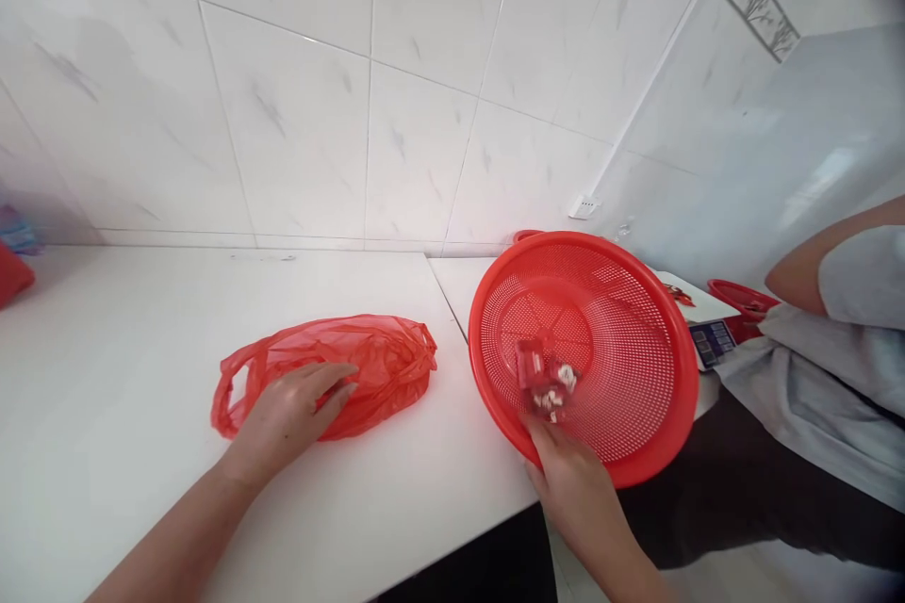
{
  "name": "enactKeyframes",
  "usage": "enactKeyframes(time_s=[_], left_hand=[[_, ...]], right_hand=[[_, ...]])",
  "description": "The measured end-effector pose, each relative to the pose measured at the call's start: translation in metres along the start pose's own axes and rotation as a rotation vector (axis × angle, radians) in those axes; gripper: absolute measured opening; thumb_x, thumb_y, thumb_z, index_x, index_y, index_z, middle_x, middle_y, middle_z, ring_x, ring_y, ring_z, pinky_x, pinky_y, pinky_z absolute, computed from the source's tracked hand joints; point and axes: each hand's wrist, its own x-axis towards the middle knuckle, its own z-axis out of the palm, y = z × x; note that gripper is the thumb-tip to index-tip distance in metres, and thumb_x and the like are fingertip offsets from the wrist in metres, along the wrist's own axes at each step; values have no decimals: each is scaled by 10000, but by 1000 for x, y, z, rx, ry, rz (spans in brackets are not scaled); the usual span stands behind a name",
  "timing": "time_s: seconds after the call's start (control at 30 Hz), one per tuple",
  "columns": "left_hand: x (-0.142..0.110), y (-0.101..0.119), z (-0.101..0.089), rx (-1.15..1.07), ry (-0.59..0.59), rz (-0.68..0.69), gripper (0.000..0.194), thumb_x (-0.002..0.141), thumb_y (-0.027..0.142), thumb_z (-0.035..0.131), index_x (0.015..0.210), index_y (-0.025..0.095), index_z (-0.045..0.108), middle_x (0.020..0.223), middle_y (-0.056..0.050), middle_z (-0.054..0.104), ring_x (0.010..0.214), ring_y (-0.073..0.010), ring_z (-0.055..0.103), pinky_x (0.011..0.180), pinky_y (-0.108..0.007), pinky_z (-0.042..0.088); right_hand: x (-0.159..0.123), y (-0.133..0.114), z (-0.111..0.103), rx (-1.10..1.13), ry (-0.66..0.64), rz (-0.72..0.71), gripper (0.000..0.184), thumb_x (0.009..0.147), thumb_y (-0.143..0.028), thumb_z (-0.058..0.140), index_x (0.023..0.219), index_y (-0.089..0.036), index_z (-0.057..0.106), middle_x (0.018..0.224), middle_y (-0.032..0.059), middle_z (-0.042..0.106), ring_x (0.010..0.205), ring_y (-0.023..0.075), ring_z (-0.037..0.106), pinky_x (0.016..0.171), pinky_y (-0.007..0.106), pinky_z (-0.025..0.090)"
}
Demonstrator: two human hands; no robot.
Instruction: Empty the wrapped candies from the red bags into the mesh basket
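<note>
A red plastic colander [636,339] is tilted toward me, its inside showing. My right hand [566,466] is closed on its near rim, with the thumb underneath and the fingers partly over the edge. A few small red packets with white patches [544,382] lie low inside the colander, blurred, so their kind is unclear. To the left, a thin red plastic bag [396,367] lies crumpled on the white table [127,396]. My left hand [301,400] rests over the bag, fingers stretched out and thumb apart from them.
Beyond the colander on the right are a scale [711,339] and another red basket [742,294]. A person in a grey shirt [841,377] stands there. A tiled wall [304,113] with a socket [584,206] rises behind. A red object [12,275] sits at the far left.
</note>
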Motion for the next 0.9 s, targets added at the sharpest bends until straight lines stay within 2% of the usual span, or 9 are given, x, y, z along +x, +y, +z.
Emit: enactKeyframes(time_s=[0.27, 0.43, 0.6, 0.67, 0.77, 0.83, 0.9], left_hand=[[0, -1, 0, -35, -43, -49, 301, 877, 381, 426, 1030, 230, 638, 993, -48, 692, 846, -202, 643, 679, -303, 521], [0, 0, -2, -74, -56, -63, 313, 880, 398, 415, 1031, 240, 640, 966, -41, 693, 823, -204, 641, 656, -304, 517], [0, 1, -4, -113, -41, -66, 327, 872, 417, 401, 1012, 256, 649, 916, -47, 699, 782, -219, 642, 625, -312, 511], [0, 2, -5, -113, -40, -74, 324, 872, 416, 397, 1000, 261, 651, 910, -42, 699, 774, -220, 639, 611, -310, 504], [0, 4, -6, -119, -37, -72, 322, 873, 412, 392, 974, 258, 656, 870, -33, 696, 749, -214, 632, 594, -303, 490], [0, 4, -6, -117, -31, -60, 322, 875, 404, 386, 979, 251, 650, 837, -28, 690, 732, -205, 623, 591, -297, 480], [0, 3, -7, -111, -27, -52, 316, 877, 391, 384, 983, 243, 642, 804, -21, 679, 706, -193, 610, 582, -291, 466]], right_hand=[[10, 1, -10, 1, -52, 8, 417, 885, -297, 440, 1287, -197, 486, 1150, 112, 630, 957, 250, 624, 825, 374, 496], [25, -3, -34, -32, -153, 115, 406, 918, -372, 354, 1245, -190, 513, 1032, 123, 671, 888, 262, 649, 702, 351, 499], [41, 0, -62, 11, -285, 204, 534, 911, -505, 283, 1252, -166, 515, 983, 134, 686, 862, 314, 650, 690, 415, 487], [46, 9, -69, 88, -308, 214, 588, 893, -569, 274, 1277, -187, 504, 1091, 130, 661, 978, 322, 620, 776, 438, 475], [58, 31, -77, 256, -296, 201, 577, 892, -588, 254, 1268, -240, 522, 1267, 85, 576, 1169, 279, 523, 924, 409, 423], [68, 49, -79, 307, -284, 205, 552, 891, -576, 278, 1261, -253, 529, 1297, 76, 554, 1190, 261, 508, 933, 391, 422], [78, 65, -79, 258, -311, 213, 552, 850, -565, 399, 1281, -241, 517, 1293, 99, 555, 1161, 281, 531, 886, 401, 449]])
